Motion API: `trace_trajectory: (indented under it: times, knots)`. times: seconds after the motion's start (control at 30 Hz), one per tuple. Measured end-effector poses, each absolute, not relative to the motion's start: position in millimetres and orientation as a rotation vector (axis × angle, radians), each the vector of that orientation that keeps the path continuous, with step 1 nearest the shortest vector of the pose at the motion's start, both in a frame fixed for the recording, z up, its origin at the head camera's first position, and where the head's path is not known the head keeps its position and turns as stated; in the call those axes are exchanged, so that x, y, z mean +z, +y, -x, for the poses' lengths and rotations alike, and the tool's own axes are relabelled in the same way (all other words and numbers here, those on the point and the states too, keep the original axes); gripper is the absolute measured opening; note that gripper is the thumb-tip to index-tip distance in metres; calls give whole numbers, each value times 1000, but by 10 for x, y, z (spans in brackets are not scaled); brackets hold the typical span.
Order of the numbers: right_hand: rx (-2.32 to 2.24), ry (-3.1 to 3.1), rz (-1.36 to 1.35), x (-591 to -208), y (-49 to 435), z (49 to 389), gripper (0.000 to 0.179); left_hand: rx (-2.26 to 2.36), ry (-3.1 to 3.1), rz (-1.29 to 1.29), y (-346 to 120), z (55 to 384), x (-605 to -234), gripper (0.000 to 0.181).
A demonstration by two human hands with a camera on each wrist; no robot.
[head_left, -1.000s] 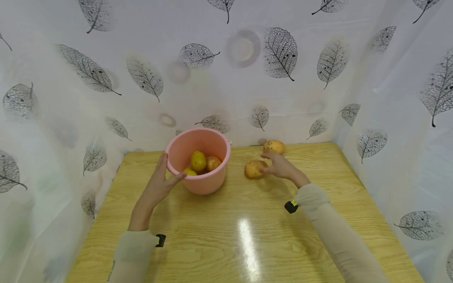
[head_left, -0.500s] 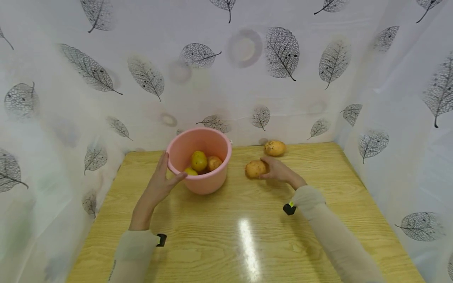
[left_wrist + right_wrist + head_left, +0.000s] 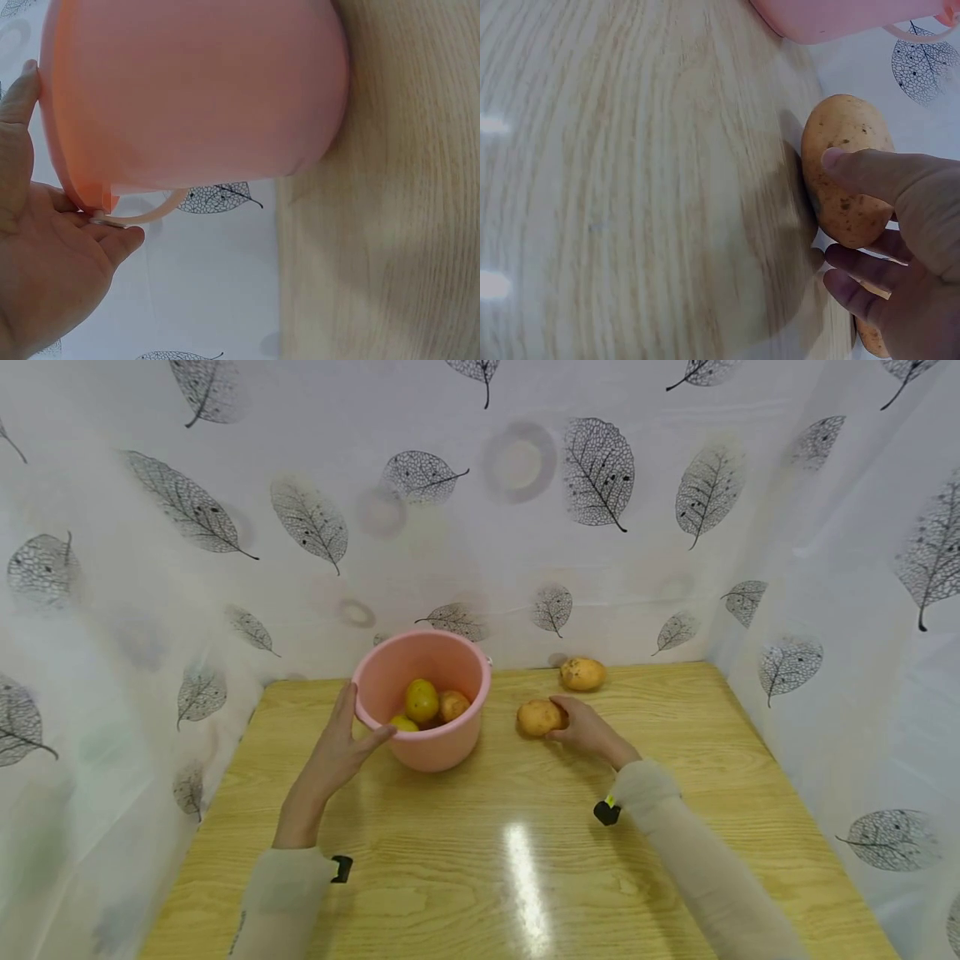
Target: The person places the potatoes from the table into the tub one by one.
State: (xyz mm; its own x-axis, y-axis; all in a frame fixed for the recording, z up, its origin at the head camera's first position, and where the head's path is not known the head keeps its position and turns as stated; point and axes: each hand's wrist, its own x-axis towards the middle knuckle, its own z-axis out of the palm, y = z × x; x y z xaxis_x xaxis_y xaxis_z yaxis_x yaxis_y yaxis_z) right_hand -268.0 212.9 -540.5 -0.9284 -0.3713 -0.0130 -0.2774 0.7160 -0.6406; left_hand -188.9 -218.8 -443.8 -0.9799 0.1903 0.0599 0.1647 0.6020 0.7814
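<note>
My left hand (image 3: 330,760) grips the rim of a pink plastic bucket (image 3: 435,753), thumb on the near edge and fingers at the left side. The left wrist view has those fingers curled by the joint of the bucket's handle (image 3: 161,210). Inside lie two yellow-green round fruits (image 3: 422,702) and a brownish potato-like thing (image 3: 453,705). Right of the bucket, my right hand (image 3: 588,727) holds a potato (image 3: 537,718) between thumb and fingers, low over the table. Dark specks dot this potato in the right wrist view, where the thumb (image 3: 855,166) presses its side.
Another potato (image 3: 582,674) lies behind the right hand, near the table's back edge. The wood-grain table (image 3: 435,860) is bordered at the back and sides by a white leaf-print curtain (image 3: 517,552).
My right hand has come in from the right and closed on the nearer potato, which has shifted slightly left at the end. The left hand and bucket stay in place.
</note>
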Motion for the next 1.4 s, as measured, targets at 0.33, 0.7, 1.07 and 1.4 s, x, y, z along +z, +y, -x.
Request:
trace_trajectory:
  times: [0.33,0.7,1.07,1.4]
  knots:
    - [-1014,2853,417,-5490,2021,2626,77,1353,2792,-309,-2191,1899,-4459,108]
    - [-1123,2933,299,-5520,1921,2584,61,1340,2793,-304,-2196,1902,-4458,108]
    - [-1187,2969,213,-5516,1834,2537,57,1350,2788,-306,-2199,1911,-4472,109]
    - [-1267,2940,131,-5503,1836,2527,57,1352,2799,-319,-2202,1917,-4489,107]
